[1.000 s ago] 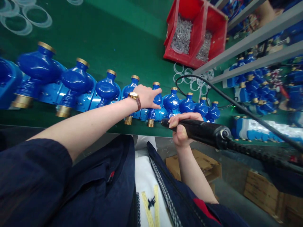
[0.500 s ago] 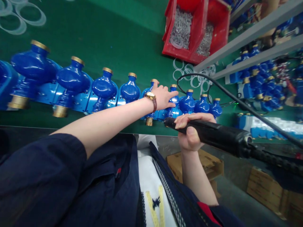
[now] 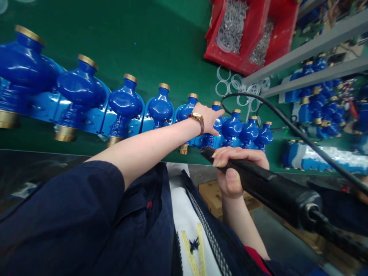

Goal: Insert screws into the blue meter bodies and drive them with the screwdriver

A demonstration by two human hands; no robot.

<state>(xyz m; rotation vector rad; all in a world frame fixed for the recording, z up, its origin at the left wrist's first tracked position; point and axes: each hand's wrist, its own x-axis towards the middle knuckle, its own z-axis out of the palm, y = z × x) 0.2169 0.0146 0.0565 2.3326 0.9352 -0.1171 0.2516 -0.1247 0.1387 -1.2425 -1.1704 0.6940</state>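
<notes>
On the green bench, near edge: row of glossy blue water-meter bodies with brass threaded ends (image 3: 161,109), touching side by side.
Left hand (image 3: 209,119): fingers spread flat on one blue meter body (image 3: 215,124) well along the row, pressing rather than gripping.
Right hand (image 3: 232,168): closed around a black powered driver with a thick cable (image 3: 267,186), tip just beside the held body.
Behind: red plastic bin of small metal parts (image 3: 253,30), clear plastic rings (image 3: 235,86).
Risk: cable (image 3: 290,128) arcs over the row and could snag a neighbour; flat palm may let the body twist; tip sits near the left fingers.
</notes>
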